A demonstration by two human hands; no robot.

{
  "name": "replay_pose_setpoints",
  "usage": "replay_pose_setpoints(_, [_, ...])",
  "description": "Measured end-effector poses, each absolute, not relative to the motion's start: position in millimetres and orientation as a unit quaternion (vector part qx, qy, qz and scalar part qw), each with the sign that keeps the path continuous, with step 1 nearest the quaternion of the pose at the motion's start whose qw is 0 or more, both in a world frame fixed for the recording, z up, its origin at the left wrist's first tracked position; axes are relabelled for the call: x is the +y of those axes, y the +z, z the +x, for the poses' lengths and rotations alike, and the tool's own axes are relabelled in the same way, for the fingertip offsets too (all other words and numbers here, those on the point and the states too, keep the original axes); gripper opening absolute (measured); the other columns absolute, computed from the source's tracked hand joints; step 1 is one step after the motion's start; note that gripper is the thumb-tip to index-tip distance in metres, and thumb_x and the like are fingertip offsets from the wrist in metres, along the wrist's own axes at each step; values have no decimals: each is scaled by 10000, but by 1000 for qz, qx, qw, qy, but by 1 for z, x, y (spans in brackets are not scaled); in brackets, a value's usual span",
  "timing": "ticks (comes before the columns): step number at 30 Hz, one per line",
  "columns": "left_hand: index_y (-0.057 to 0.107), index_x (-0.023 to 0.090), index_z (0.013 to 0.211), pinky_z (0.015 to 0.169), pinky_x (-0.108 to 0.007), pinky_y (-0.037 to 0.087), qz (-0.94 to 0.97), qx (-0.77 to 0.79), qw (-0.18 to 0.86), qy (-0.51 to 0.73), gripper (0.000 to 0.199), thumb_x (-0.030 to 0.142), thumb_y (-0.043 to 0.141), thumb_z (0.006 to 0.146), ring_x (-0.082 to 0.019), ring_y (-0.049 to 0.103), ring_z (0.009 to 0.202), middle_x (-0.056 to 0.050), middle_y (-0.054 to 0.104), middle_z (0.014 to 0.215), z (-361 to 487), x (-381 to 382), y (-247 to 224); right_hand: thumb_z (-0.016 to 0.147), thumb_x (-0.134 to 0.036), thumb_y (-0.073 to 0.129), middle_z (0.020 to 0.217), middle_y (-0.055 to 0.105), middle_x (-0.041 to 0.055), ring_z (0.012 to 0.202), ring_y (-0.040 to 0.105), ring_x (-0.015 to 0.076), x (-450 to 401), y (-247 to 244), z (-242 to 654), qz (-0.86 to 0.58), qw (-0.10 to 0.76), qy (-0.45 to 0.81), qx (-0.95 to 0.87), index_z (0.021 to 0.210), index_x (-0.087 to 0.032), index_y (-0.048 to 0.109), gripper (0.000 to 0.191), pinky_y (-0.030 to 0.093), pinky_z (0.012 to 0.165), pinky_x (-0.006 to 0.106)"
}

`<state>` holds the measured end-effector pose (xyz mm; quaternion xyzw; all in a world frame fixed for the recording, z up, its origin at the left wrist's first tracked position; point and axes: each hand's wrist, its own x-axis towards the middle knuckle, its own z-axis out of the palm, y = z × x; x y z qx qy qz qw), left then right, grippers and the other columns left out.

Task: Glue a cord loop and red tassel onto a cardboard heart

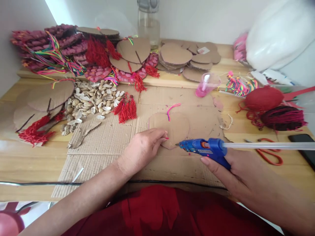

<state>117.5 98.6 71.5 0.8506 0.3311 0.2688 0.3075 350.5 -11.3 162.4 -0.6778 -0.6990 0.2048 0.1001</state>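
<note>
A heart-shaped cardboard piece (177, 127) lies on the cardboard mat (103, 164), with a pink and purple cord (169, 114) at its top notch. My left hand (144, 146) rests at the heart's lower left edge, fingers pressed together; whatever is between the fingertips is too small to make out. My right hand (238, 173) is wrapped round a blue glue gun (204, 147), a long clear glue stick (265, 146) jutting from its back. The gun's nozzle points left, close to the heart's lower tip.
Peanut shells (95, 96) and red tassels (126, 109) lie at left centre. Behind are cardboard shapes (176, 54), decorated pieces (61, 42) and a bottle (149, 29). At right are red yarn (264, 98), scissors (270, 157) and a phone (304, 147). A black cable (157, 181) crosses the front.
</note>
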Motion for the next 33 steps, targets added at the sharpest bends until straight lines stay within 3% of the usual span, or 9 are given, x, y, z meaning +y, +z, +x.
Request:
replay_pose_setpoints(3, [696, 183, 981, 780, -267, 587, 817, 363, 347, 285, 122, 184, 574, 979, -165, 744, 866, -41, 765, 1024, 118, 97, 80, 995, -583, 416, 506, 576, 24, 463, 543, 172, -16, 156, 363, -712, 141, 339, -598, 641, -241, 541, 508, 404, 455, 297])
replay_pose_setpoints(6, [686, 187, 934, 602, -210, 586, 718, 411, 472, 304, 106, 257, 610, 958, -123, 727, 685, -19, 734, 927, 120, 92, 93, 965, -663, 433, 452, 502, -20, 415, 468, 122, -22, 144, 372, -723, 196, 472, -465, 637, -227, 509, 551, 371, 433, 256])
replay_pose_setpoints(11, [660, 173, 881, 472, -147, 544, 564, 461, 638, 250, 171, 338, 704, 881, -97, 691, 566, 20, 659, 753, 123, 78, 103, 893, -702, 549, 540, 507, -43, 413, 460, 91, -32, 128, 378, -685, 240, 546, -418, 738, -202, 559, 524, 337, 426, 237])
replay_pose_setpoints(17, [624, 170, 907, 475, -140, 551, 499, 496, 677, 215, 190, 349, 684, 890, -117, 725, 598, 48, 587, 727, 133, 64, 99, 886, -719, 542, 552, 516, -28, 444, 461, 88, -34, 123, 376, -667, 216, 573, -424, 682, -192, 541, 565, 337, 456, 240])
replay_pose_setpoints(23, [614, 170, 910, 446, -146, 546, 453, 497, 699, 242, 200, 353, 693, 891, -135, 733, 589, 40, 600, 713, 138, 65, 98, 845, -689, 623, 589, 535, -42, 422, 447, 77, -30, 124, 364, -675, 295, 562, -376, 770, -188, 574, 509, 303, 419, 215])
replay_pose_setpoints(27, [608, 174, 905, 443, -158, 555, 424, 496, 714, 253, 247, 384, 729, 862, -156, 738, 580, 60, 564, 624, 139, 60, 97, 810, -575, 714, 593, 546, -58, 411, 451, 94, -18, 120, 358, -684, 357, 528, -356, 886, -217, 580, 390, 333, 383, 216])
replay_pose_setpoints(33, [646, 173, 932, 478, -179, 583, 424, 486, 718, 261, 261, 386, 758, 834, -158, 745, 608, 43, 619, 672, 143, 49, 104, 722, -390, 794, 570, 626, -36, 452, 543, 152, 7, 119, 333, -665, 322, 515, -435, 941, -236, 621, 319, 420, 421, 274])
